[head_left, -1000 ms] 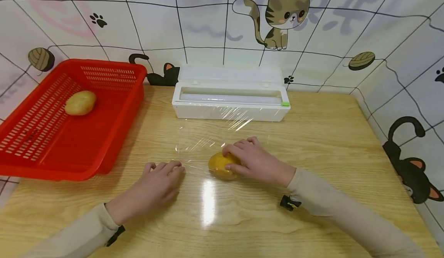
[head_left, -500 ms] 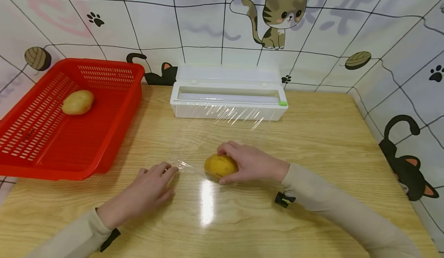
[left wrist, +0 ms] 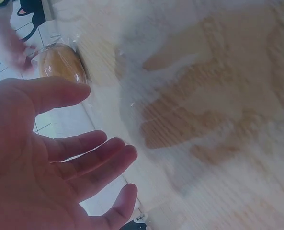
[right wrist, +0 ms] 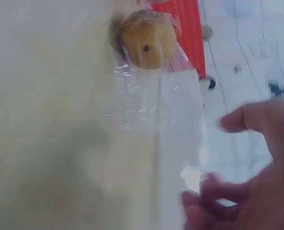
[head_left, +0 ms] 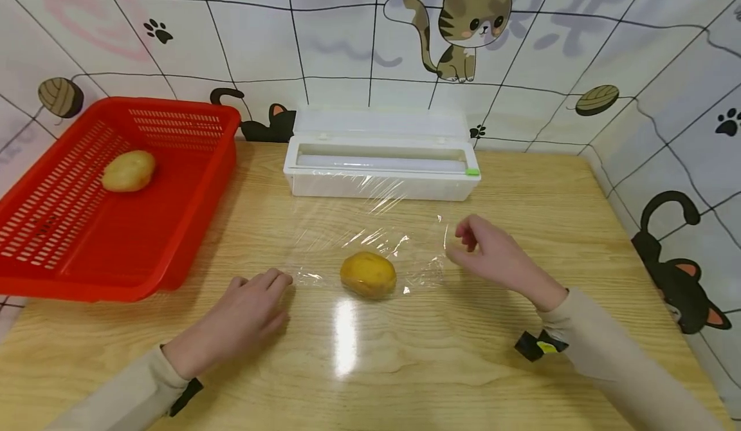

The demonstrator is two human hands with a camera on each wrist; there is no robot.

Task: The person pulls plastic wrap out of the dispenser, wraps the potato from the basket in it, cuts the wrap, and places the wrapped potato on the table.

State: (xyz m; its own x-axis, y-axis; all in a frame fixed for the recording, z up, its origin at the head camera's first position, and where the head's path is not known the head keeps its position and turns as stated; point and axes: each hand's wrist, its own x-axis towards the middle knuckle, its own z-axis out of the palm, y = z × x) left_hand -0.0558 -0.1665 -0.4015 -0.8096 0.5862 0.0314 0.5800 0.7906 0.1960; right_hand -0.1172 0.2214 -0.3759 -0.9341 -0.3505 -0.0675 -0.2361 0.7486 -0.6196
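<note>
A yellow-brown potato [head_left: 368,275] lies on the table with clear cling film [head_left: 399,247] about it. The film runs back to a white dispenser box [head_left: 382,185], whose lid is up. My left hand [head_left: 237,321] rests at the film's left edge with its fingers loosely extended. In the left wrist view, no thing shows between the fingers of that hand [left wrist: 60,143]. To the right of the potato, my right hand [head_left: 498,254] hovers by the film's right edge, thumb and fingers apart. The right wrist view shows film over the potato [right wrist: 149,40], away from the blurred right hand [right wrist: 247,177].
A red plastic basket [head_left: 168,251] stands at the left with one pale potato [head_left: 129,171] in it. Behind the wooden table [head_left: 405,379] is a wall [head_left: 341,38] printed with cats and grid lines.
My right hand has let go of the potato and moved right to the film's edge. The film lies spread to the right of the potato. My left hand has shifted slightly left.
</note>
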